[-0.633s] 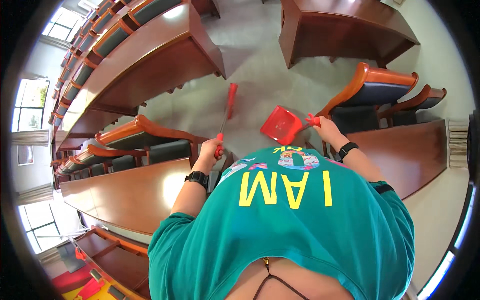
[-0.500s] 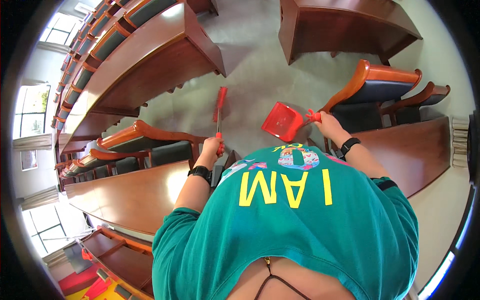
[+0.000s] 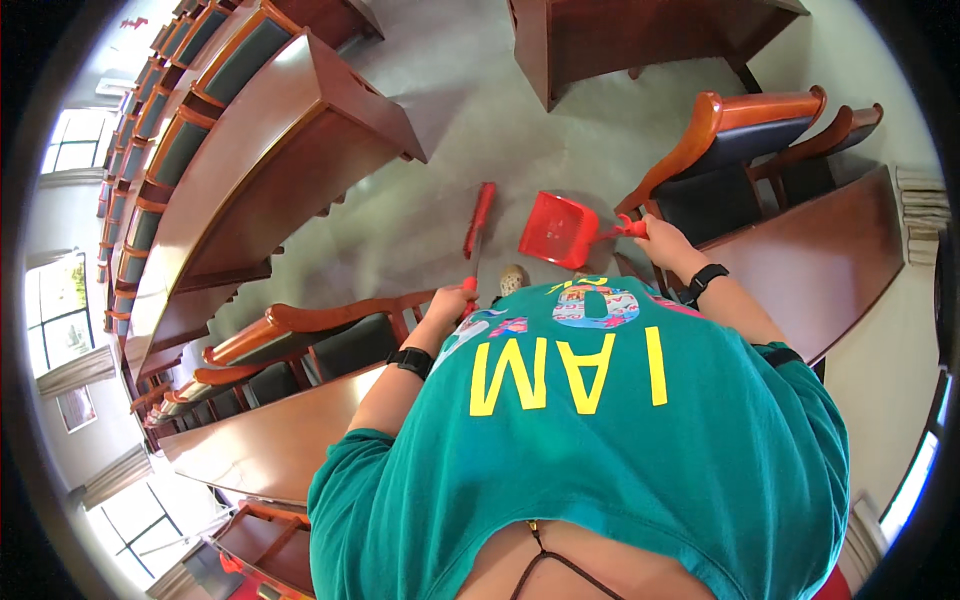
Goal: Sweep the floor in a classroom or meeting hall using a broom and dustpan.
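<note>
My left hand (image 3: 453, 302) is closed round the red grip of a hand brush (image 3: 480, 218). Its red bristle head points away from me, low over the grey floor. In my right hand (image 3: 668, 246) is the red handle of a dustpan (image 3: 557, 230). The pan's open edge faces left, toward the brush, with a short gap between the two. A few small specks show in the pan, too small to name. One of my shoes (image 3: 513, 279) peeks out below the brush and pan.
Wooden chairs with dark seats stand at my right (image 3: 720, 150) and left (image 3: 350, 345). A long brown desk (image 3: 270, 150) runs along the left; another desk (image 3: 650, 50) stands ahead. The grey floor (image 3: 440, 120) lies between them. More desktop (image 3: 810, 255) is at my right.
The brush has swung rightward, nearer the dustpan. The pan has turned so its open edge faces more squarely left. The view of the room has shifted, and a shoe now shows.
</note>
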A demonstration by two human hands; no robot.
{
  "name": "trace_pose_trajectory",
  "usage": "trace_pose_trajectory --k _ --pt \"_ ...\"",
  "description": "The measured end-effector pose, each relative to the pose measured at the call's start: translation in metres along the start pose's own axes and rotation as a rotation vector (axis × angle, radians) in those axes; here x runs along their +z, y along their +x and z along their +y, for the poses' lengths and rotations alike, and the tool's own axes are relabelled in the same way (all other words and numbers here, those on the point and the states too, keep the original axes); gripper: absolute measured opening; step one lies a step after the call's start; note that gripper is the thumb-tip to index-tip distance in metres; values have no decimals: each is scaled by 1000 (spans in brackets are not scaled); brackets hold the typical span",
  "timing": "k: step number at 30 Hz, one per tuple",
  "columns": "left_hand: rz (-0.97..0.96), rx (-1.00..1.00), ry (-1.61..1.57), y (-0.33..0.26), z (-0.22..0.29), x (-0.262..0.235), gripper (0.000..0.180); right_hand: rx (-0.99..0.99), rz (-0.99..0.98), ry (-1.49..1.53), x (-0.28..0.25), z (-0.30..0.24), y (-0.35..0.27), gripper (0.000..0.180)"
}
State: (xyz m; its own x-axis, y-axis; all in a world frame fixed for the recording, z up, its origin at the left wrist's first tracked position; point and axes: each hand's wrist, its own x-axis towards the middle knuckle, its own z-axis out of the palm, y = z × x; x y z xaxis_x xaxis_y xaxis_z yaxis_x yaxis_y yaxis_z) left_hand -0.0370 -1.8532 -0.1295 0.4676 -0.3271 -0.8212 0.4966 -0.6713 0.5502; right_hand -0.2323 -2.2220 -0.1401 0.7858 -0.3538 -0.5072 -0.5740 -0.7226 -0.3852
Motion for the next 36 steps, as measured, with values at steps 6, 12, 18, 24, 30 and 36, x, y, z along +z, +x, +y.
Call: trace_pose_trajectory --k 6,12,18,24,30,36 --pt "-90 -55 -112 -23 48 -11 23 40 20 43 1 -5 -1 31" --pt "-274 -177 -426 -12 36 -58 43 49 36 66 23 -17 -9 32" --pt "-104 -132 -395 -35 40 -109 40 128 130 230 26 -7 -4 36" --pt "165 -99 -154 -8 40 -125 11 194 252 363 43 -2 5 38" --pt "315 -132 -201 61 24 -146 3 172 72 214 23 -29 7 38" --pt "235 -150 1 87 7 -125 7 161 34 190 25 -38 7 39"
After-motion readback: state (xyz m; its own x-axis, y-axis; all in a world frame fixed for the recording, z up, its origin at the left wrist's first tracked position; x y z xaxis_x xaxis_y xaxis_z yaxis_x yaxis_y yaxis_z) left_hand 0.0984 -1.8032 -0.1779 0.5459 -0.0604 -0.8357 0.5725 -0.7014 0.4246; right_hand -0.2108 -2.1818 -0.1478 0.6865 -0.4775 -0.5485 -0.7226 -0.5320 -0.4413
